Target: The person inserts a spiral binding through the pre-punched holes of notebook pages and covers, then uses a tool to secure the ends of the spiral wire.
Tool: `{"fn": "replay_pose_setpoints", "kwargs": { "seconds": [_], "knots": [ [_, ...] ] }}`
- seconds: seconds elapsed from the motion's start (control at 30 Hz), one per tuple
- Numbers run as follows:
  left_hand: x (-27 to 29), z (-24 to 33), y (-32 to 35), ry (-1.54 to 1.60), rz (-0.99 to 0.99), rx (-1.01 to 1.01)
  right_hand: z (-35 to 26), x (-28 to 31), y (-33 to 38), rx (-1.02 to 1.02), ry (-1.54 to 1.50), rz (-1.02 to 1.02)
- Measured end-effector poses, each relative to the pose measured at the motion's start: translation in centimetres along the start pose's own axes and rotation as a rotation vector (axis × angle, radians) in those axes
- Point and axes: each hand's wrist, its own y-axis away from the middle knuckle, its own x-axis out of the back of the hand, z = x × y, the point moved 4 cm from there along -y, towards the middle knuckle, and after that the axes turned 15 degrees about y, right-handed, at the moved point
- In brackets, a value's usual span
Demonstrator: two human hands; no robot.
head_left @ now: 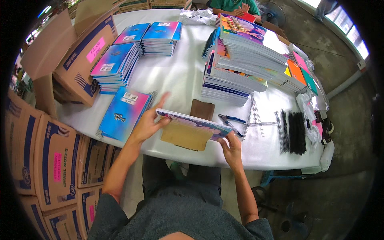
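Near the table's front edge, I hold a notebook (196, 121) with a colourful cover between both hands, tilted up so its long edge faces me. My left hand (149, 125) grips its left end, thumb and fingers closed on the corner, index finger raised. My right hand (232, 149) pinches the lower right corner. Below the notebook's edge shows a tan board (184, 138); whether it belongs to the notebook I cannot tell. Just beyond lie a brown flat pouch (202, 109) and blue-handled pliers (232, 119). A blue-pink spiral notebook (122, 112) lies left of my left hand.
Stacks of blue-pink notebooks (162, 36) stand at the far left beside an open carton (86, 60). Tall notebook piles (240, 60) rise at the far right. Black binding coils (297, 132) lie on the right. Closed cartons (56, 164) fill the lower left. Another person (236, 8) sits across.
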Motion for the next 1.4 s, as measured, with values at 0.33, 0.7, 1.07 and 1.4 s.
{"fn": "replay_pose_setpoints", "kwargs": {
  "seconds": [0.33, 0.7, 1.07, 1.4],
  "knots": [
    [0.2, -3.5, 2.4, 0.084, 0.194, 0.001, 1.6, 0.6, -2.0, 0.138, 0.042, -0.126],
    [-0.2, 1.6, 2.1, 0.046, 0.394, -0.205, 18.1, 10.1, -15.4, -0.530, 0.740, 0.181],
    [0.9, 3.9, 3.3, -0.008, 0.502, -0.205, 20.4, 10.5, -16.5, -0.641, 0.538, 0.111],
    [-11.9, 7.6, -2.9, -1.083, 0.001, -0.371, 0.5, 13.0, -10.3, -0.070, 0.192, 0.064]
  ]
}}
